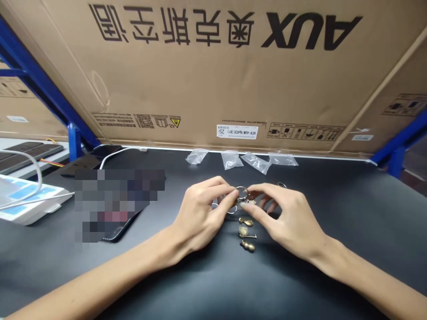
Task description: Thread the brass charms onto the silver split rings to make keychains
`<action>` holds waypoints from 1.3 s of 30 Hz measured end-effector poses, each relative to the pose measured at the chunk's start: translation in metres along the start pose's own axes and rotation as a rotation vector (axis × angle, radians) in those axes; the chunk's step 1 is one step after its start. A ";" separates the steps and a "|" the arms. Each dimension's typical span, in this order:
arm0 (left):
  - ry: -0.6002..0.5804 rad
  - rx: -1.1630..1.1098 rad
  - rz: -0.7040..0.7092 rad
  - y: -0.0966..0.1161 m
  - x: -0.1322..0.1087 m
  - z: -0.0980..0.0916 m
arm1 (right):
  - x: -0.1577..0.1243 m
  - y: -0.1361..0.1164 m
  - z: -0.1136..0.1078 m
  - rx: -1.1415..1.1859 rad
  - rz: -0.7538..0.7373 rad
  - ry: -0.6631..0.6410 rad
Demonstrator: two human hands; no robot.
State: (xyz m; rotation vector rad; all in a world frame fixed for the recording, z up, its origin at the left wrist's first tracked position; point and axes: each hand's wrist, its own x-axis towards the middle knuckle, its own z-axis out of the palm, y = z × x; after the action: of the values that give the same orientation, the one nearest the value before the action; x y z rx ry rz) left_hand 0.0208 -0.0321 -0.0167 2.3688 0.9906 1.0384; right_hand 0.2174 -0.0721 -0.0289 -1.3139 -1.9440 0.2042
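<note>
My left hand (208, 211) pinches a silver key ring (241, 187) between thumb and forefinger. My right hand (290, 218) meets the ring's right side, thumb and forefinger curled around its edge. Below the fingers, partly covered, more metal rings (232, 211) lie on the black tabletop. A small pale metal piece (251, 202) shows by the right thumb, its shape unclear. Nearer me, in a column, lie a brass gourd-like charm (247, 222), a round brass charm with a thin bar (243, 231) and another gourd-shaped brass charm (247, 246).
Several clear plastic bags (231, 160) lie along the table's back edge, before a large cardboard box (200, 84). Another ring (282, 185) sits behind my right hand. On the left are a blurred-out phone-like device (120, 229), a white cable (110, 155) and a white-blue box (30, 200).
</note>
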 end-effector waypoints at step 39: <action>-0.102 0.240 -0.043 -0.003 0.008 0.007 | 0.009 -0.001 -0.009 0.086 0.040 -0.188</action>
State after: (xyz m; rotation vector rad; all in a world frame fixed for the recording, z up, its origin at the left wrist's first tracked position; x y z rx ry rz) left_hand 0.0285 -0.0248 -0.0196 2.5482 1.1803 0.8137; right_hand 0.2213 -0.0672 -0.0182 -1.3176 -2.0410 0.4409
